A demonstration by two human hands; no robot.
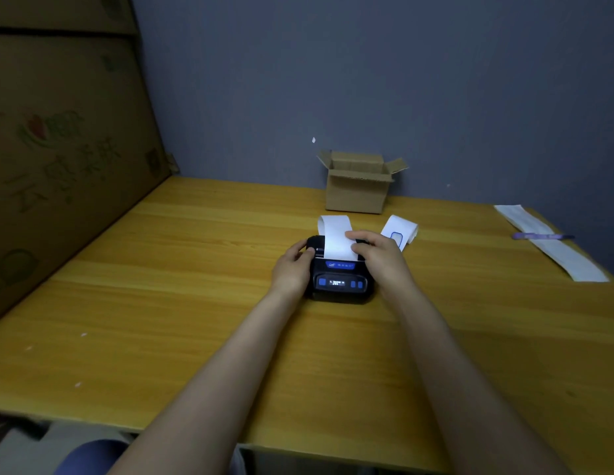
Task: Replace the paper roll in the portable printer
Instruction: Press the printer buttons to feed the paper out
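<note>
A small black portable printer [340,282] with blue buttons and a lit display sits mid-table. A white paper strip [334,236] comes out of its top and curls away from me. My left hand [293,265] grips the printer's left side, thumb on its top corner. My right hand [381,253] rests on the printer's right top edge, fingertips touching the strip's right edge. Behind my right hand stands a white label roll [400,231] with a blue outline on it. The roll inside the printer is hidden.
A small open cardboard box [358,186] stands against the grey wall. A long white paper strip [552,243] with a purple pen [542,236] across it lies at the table's right. Large cardboard boxes [59,149] wall off the left side.
</note>
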